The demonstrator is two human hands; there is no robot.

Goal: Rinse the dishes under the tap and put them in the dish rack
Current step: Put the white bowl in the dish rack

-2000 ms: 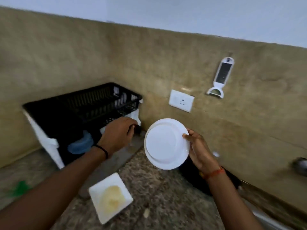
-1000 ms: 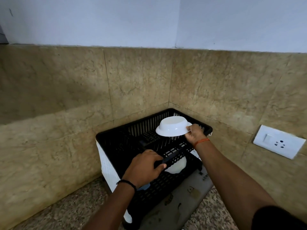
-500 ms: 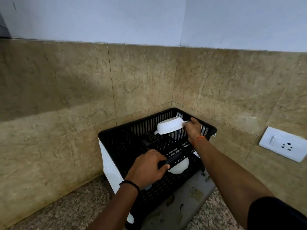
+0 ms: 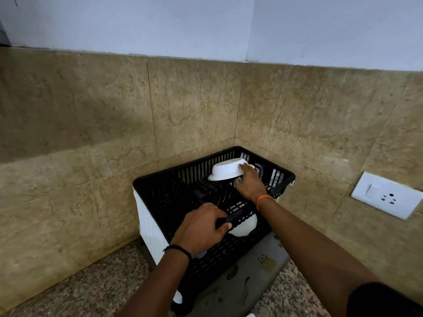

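Note:
A black dish rack [image 4: 283, 177] with white side panels stands in the counter corner against the tiled walls. My right hand [image 4: 249, 181] holds a white bowl [image 4: 225, 171] by its rim, upside down and tilted, inside the rack's upper tier near the back. My left hand [image 4: 201, 227] grips the front rim of the upper tier. Below that rim a second white dish [image 4: 245, 227] shows through the slats in the lower tier, partly hidden.
A grey drip tray [image 4: 247, 277] lies under the rack on the speckled granite counter [image 4: 75, 291]. A white wall socket [image 4: 386, 197] sits on the right wall. Tiled walls close in behind and beside the rack.
My right hand has carried the white bowl from beside the rack into its upper tier and lowered it toward the back, tilting it. My left hand has stayed on the rack's front rim.

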